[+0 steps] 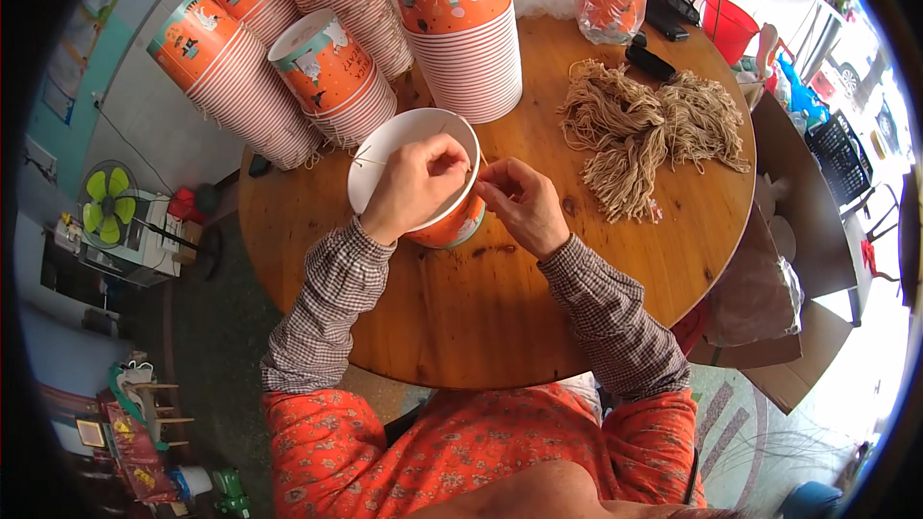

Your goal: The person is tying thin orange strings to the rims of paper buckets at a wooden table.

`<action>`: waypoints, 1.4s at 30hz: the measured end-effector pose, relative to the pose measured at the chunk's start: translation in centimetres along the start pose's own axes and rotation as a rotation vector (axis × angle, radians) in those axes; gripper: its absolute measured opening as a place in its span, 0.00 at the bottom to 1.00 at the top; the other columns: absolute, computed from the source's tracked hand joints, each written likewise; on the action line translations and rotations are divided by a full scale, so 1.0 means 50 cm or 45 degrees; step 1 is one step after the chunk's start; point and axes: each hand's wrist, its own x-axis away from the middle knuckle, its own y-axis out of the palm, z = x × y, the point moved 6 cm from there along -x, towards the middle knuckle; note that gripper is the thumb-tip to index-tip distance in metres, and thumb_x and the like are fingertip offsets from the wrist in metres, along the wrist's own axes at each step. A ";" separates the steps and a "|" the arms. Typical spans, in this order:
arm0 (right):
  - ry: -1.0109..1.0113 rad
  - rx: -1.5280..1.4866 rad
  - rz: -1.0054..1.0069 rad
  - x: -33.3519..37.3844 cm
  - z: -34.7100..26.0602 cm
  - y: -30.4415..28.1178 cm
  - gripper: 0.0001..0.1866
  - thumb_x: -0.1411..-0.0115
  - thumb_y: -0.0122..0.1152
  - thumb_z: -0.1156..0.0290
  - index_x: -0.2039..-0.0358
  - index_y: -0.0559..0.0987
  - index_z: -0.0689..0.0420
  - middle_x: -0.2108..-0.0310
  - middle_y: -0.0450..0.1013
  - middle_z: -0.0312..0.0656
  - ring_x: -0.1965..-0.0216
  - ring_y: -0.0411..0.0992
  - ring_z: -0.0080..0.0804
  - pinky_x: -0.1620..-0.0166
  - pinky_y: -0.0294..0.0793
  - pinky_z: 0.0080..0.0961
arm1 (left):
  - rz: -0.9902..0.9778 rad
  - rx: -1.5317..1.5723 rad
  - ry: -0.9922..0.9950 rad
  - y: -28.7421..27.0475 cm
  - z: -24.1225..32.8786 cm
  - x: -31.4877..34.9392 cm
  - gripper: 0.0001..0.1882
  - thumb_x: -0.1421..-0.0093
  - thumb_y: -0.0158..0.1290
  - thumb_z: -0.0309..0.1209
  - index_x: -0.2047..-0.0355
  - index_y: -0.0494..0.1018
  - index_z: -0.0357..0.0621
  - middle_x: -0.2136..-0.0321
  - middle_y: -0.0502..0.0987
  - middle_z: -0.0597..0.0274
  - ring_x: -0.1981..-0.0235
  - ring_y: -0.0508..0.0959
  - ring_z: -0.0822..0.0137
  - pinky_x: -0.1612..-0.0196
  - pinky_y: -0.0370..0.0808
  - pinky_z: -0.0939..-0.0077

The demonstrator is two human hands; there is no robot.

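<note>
A paper bucket (450, 234), white inside and orange printed outside, stands on the round wooden table in front of me. My left hand (409, 187) reaches over its mouth, fingers curled in a pinch just inside the right side of the rim; what they hold is hidden. On the outer side of that same rim, my right hand (527, 207) closes thumb and fingertips together, with a thin bit of cord showing at them. A loose cord end (367, 161) pokes over the bucket's left side.
Tall nested stacks of matching buckets (471, 67) line the far side, several tilted leftward (255, 96). Bundles of beige cord (654, 125) lie to the right, beside a black object (650, 62). A bagged stack (612, 0) stands at the back. Cardboard boxes (798, 327) sit beyond the right edge.
</note>
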 end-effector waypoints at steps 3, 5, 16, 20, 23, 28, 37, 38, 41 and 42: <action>0.024 0.170 -0.059 -0.004 -0.012 -0.013 0.08 0.44 0.62 0.71 0.66 0.77 0.61 0.74 0.76 0.42 0.71 0.75 0.26 0.65 0.74 0.23 | 0.057 0.480 -0.008 -0.006 -0.002 0.003 0.03 0.39 0.48 0.23 0.67 0.70 0.36 0.67 0.79 0.60 0.68 0.77 0.77 0.62 0.75 0.81; -0.182 0.492 -0.022 -0.002 -0.041 -0.029 0.07 0.42 0.60 0.74 0.63 0.76 0.61 0.73 0.74 0.39 0.74 0.72 0.22 0.69 0.72 0.20 | 0.073 0.649 -0.035 -0.008 0.004 0.003 0.03 0.39 0.48 0.23 0.68 0.70 0.37 0.67 0.79 0.59 0.69 0.77 0.76 0.62 0.75 0.81; -0.805 0.969 0.303 0.021 -0.129 -0.056 0.07 0.44 0.59 0.78 0.63 0.77 0.59 0.66 0.72 0.43 0.68 0.73 0.42 0.68 0.74 0.31 | 0.015 0.624 -0.081 0.016 -0.001 0.001 0.06 0.36 0.51 0.25 0.63 0.71 0.32 0.72 0.78 0.62 0.72 0.78 0.75 0.67 0.76 0.84; -0.944 0.828 0.242 0.030 -0.146 -0.048 0.10 0.44 0.58 0.82 0.60 0.75 0.62 0.60 0.74 0.46 0.63 0.76 0.43 0.63 0.76 0.30 | -0.003 0.584 -0.097 0.025 0.019 -0.007 0.06 0.37 0.51 0.24 0.63 0.72 0.31 0.72 0.79 0.61 0.73 0.78 0.75 0.67 0.76 0.84; -0.999 0.739 0.201 0.034 -0.155 -0.044 0.11 0.44 0.57 0.84 0.59 0.74 0.62 0.58 0.75 0.47 0.60 0.76 0.43 0.60 0.78 0.28 | -0.032 0.555 -0.075 0.032 0.023 -0.013 0.07 0.37 0.52 0.24 0.63 0.73 0.31 0.73 0.79 0.62 0.74 0.78 0.76 0.68 0.76 0.84; -0.910 0.605 0.165 0.034 -0.156 -0.047 0.11 0.43 0.54 0.85 0.59 0.74 0.62 0.58 0.75 0.46 0.59 0.76 0.42 0.59 0.78 0.28 | -0.120 0.370 -0.004 0.040 0.063 -0.016 0.07 0.39 0.54 0.26 0.66 0.76 0.31 0.76 0.78 0.64 0.75 0.77 0.77 0.70 0.75 0.83; -0.582 0.188 0.225 0.005 -0.095 -0.079 0.13 0.43 0.50 0.86 0.57 0.73 0.62 0.59 0.74 0.46 0.60 0.77 0.35 0.60 0.75 0.24 | -0.191 0.576 -0.023 0.068 0.046 -0.023 0.08 0.39 0.53 0.27 0.68 0.76 0.33 0.77 0.78 0.65 0.76 0.77 0.77 0.70 0.75 0.83; -0.492 0.056 0.323 0.003 -0.093 -0.087 0.12 0.42 0.50 0.86 0.57 0.74 0.63 0.60 0.75 0.44 0.61 0.77 0.32 0.60 0.75 0.23 | -0.177 0.757 -0.062 0.063 0.041 -0.022 0.08 0.38 0.53 0.27 0.68 0.76 0.32 0.76 0.78 0.64 0.75 0.77 0.77 0.69 0.75 0.83; -0.417 0.090 0.308 0.005 -0.093 -0.102 0.07 0.40 0.54 0.79 0.61 0.76 0.63 0.67 0.76 0.41 0.65 0.75 0.26 0.62 0.74 0.22 | -0.134 0.893 -0.227 0.053 0.033 -0.017 0.10 0.36 0.52 0.29 0.64 0.76 0.32 0.72 0.79 0.62 0.72 0.78 0.76 0.66 0.76 0.84; -0.357 0.032 0.216 0.004 -0.088 -0.097 0.06 0.39 0.56 0.76 0.62 0.77 0.63 0.68 0.76 0.40 0.65 0.74 0.25 0.62 0.74 0.22 | -0.099 0.926 -0.276 0.051 0.030 -0.016 0.11 0.36 0.52 0.30 0.63 0.75 0.32 0.71 0.79 0.62 0.71 0.78 0.76 0.64 0.76 0.84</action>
